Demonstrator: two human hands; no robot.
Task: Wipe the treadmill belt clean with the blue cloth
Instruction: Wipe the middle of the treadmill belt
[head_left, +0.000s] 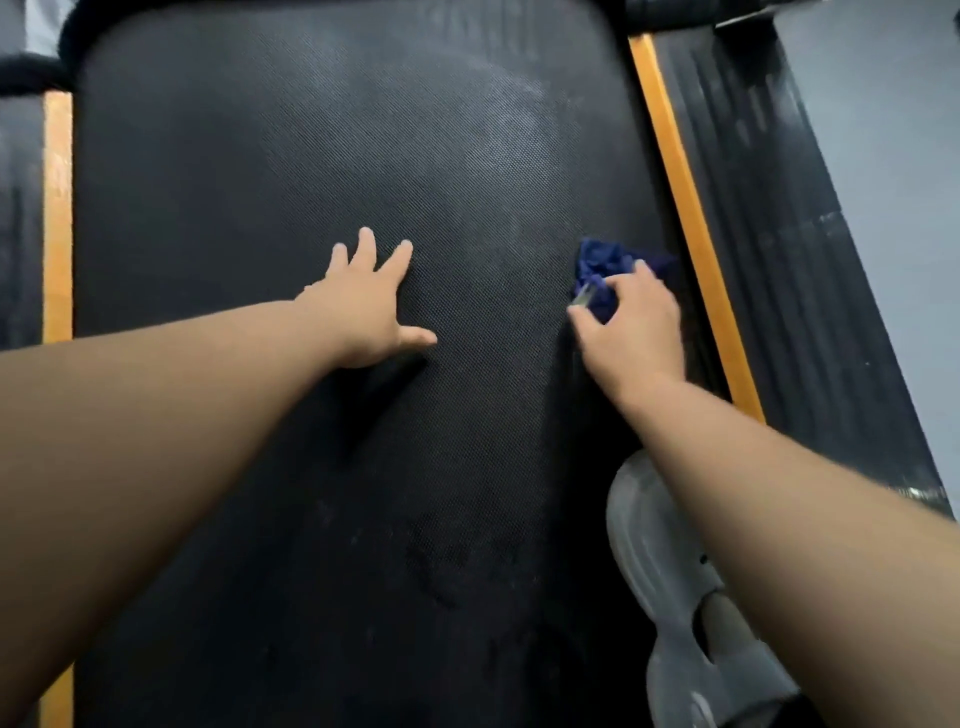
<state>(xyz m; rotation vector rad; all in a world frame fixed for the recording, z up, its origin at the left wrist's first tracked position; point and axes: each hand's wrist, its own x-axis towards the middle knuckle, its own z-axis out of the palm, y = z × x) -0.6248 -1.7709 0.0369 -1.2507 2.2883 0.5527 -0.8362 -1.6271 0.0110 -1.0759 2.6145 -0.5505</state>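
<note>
Now, blue cloth (605, 273): bunched on the treadmill belt (311, 156), near its right orange strip (685, 208).
Right hand (631, 322): fingers curled over the cloth, gripping it.
Left hand (363, 306): open flat, fingers spread, resting on the belt.

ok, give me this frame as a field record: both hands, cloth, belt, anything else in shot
left hand: open, fingers spread, palm down on the belt, mid-width
right hand: holds the blue cloth, pressing it to the belt
blue cloth: bunched, near the belt's right edge, beside the orange side strip
treadmill belt: black, textured; pale haze at upper right, dark smudges near the bottom
grey shoe: lower right, partly hidden by the right forearm
task state: wiping under way at the right side
</note>
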